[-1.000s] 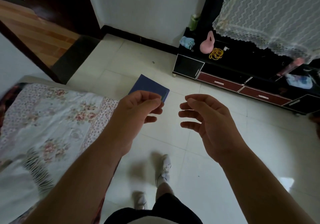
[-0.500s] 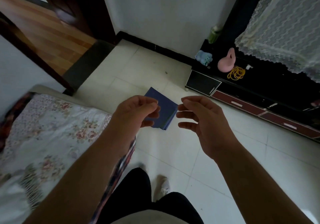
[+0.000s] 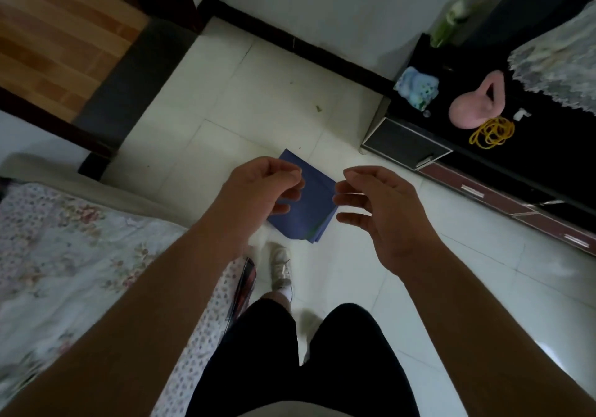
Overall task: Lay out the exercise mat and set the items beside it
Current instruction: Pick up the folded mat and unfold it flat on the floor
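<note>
Beneath left hand (image 3: 258,192), folded mat (image 3: 311,213)

You stand in a home bedroom: a bed (image 3: 80,255) with a flowered quilt at 8 o'clock, a low black cabinet (image 3: 404,145) with drawers at 2 o'clock, pale floor tiles (image 3: 258,94).

Bed (image 3: 80,255) crowds the left grip (image 3: 258,194); cabinet (image 3: 406,145) flanks the right grip (image 3: 383,216); bare floor (image 3: 274,100) ahead, to the wall (image 3: 322,7).

The blue exercise mat (image 3: 317,205) lies folded on the tiled floor (image 3: 258,94). A pink kettlebell (image 3: 474,107) and a coiled yellow cord (image 3: 491,132) sit on the black cabinet (image 3: 548,158).
</note>
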